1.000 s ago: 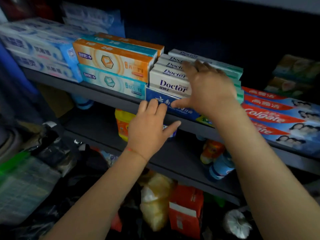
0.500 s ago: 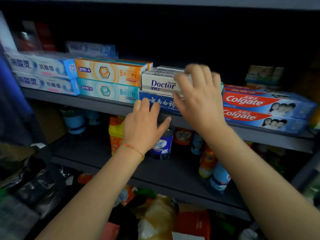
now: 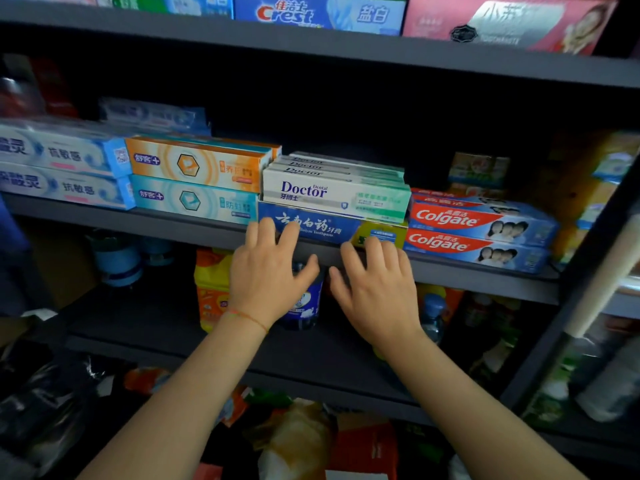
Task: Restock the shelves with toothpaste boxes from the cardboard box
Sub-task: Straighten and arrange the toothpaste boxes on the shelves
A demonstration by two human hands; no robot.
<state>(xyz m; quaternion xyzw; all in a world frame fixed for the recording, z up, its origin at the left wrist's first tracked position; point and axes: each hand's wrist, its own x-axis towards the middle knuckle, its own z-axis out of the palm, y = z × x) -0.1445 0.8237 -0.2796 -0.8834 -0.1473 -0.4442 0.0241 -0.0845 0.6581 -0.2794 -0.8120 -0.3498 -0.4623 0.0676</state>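
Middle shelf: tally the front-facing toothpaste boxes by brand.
Colgate boxes: 2
Doctor box: 1
Dark blue box: 1
Orange box: 1
Teal box: 1
Pale blue boxes: 2
Total: 8, front faces only.

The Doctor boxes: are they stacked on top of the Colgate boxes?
No. The Doctor boxes sit on a blue box, with the Colgate boxes beside them.
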